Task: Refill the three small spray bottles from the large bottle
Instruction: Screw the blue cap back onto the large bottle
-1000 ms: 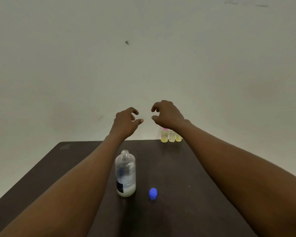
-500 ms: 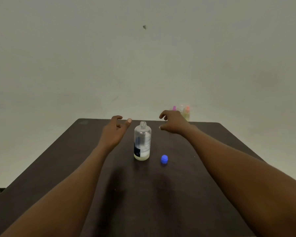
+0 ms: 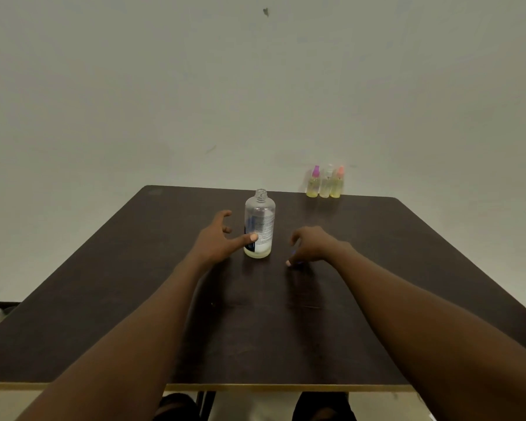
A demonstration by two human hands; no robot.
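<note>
1. Head view: large bottle stands upright mid-table, neck uncapped, thin layer of liquid at the bottom.
2. Left hand sits just left of it, fingers spread wide, nothing gripped. Thumb tip overlaps the bottle's lower label; can't tell if it touches.
3. Right hand is just right of the bottle, low over the table, fingers curled down. Can't tell if it holds anything.
4. Three small spray bottles stand in a tight row at the far right edge, yellowish liquid inside, well apart from both hands.
</note>
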